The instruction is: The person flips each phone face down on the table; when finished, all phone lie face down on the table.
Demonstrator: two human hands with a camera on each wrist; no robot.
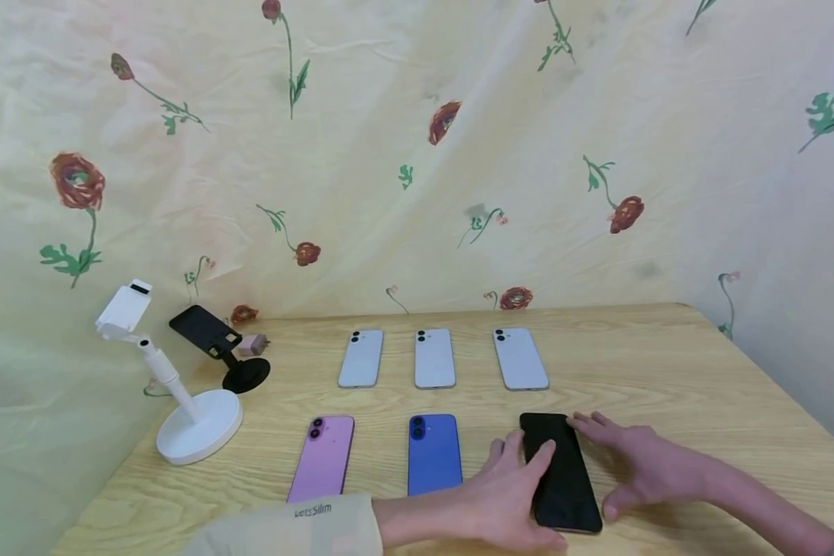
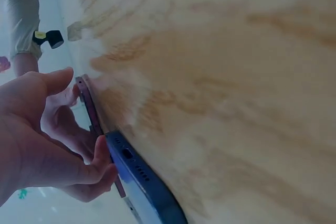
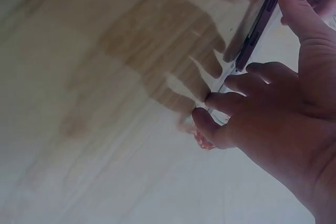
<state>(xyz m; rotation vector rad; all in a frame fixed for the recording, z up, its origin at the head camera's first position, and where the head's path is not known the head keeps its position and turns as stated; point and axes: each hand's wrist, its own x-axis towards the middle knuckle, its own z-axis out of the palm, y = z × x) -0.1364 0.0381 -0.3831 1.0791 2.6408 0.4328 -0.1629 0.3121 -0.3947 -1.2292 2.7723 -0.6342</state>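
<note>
A phone with its black screen facing up lies on the wooden table at the front right. My left hand is at its left side, thumb near the bottom corner and fingers spread along the edge. On the other side, my right hand has its thumb near the lower right edge and its fingers by the top right corner. Neither hand is curled round the phone; firm contact is hard to tell. Left of it lie a blue phone and a pink-purple phone, backs up.
Behind are three pale phones, backs up: left, middle and right. At the left stand a white phone stand and a black phone stand, beside a small plug adapter. A flowered cloth hangs behind the table.
</note>
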